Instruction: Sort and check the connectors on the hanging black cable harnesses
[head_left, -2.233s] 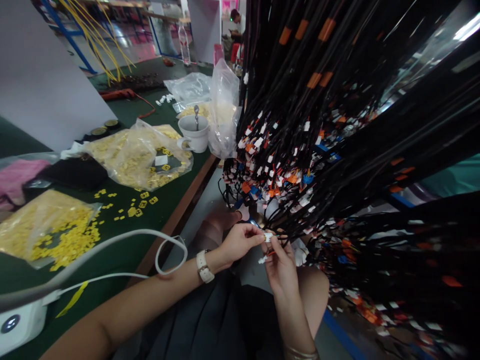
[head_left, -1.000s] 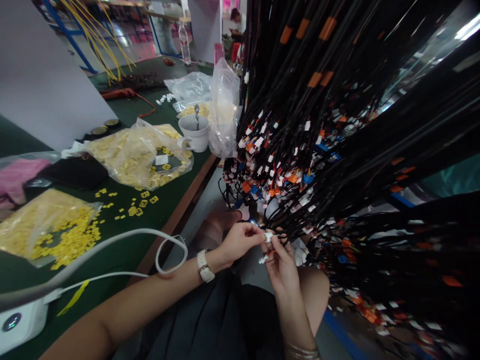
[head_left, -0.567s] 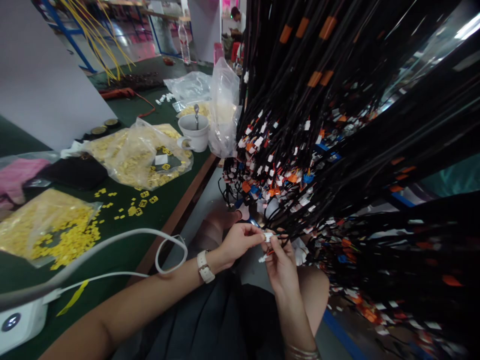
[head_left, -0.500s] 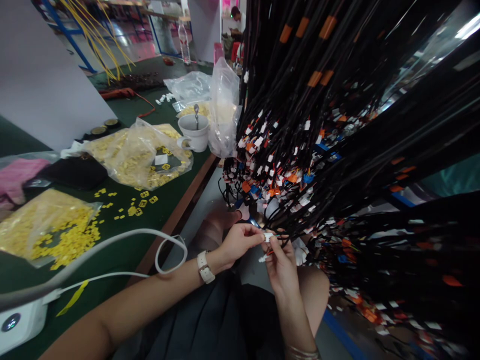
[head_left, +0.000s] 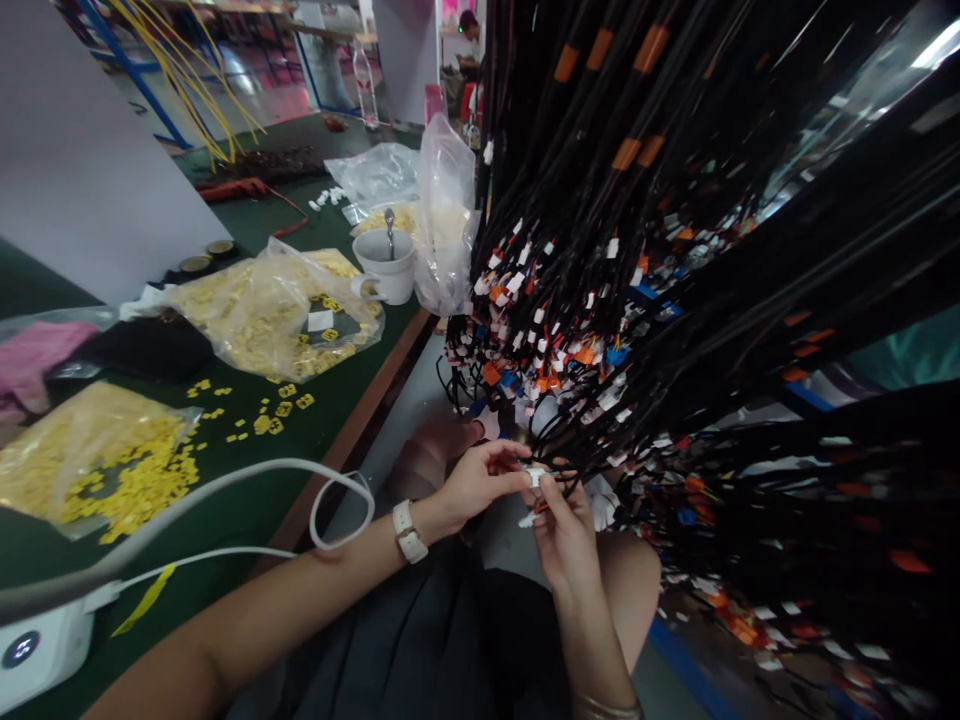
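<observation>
A small white connector (head_left: pixel 535 477) on a wire end is pinched between the thumb and fingers of my right hand (head_left: pixel 564 525). My left hand (head_left: pixel 480 485) is just left of it. Its thumb tip is at the connector's edge, and its index finger is lifted apart from the thumb. A second white connector (head_left: pixel 528 520) hangs below, beside my right palm. Dark wires run from my right hand up into the bundle of black wire harnesses (head_left: pixel 555 290), whose ends carry white, orange and blue connectors.
On the green table (head_left: pixel 330 400) at left lie bags of yellow parts (head_left: pixel 277 310), loose yellow pieces (head_left: pixel 150 480) and a white mug (head_left: pixel 386 265) with a spoon. A white cable (head_left: pixel 247 475) loops over the table edge. A person (head_left: pixel 469 60) is in the far background.
My left index finger has lifted from the white connector, opening a gap to the thumb. My right hand stays in place with the connector.
</observation>
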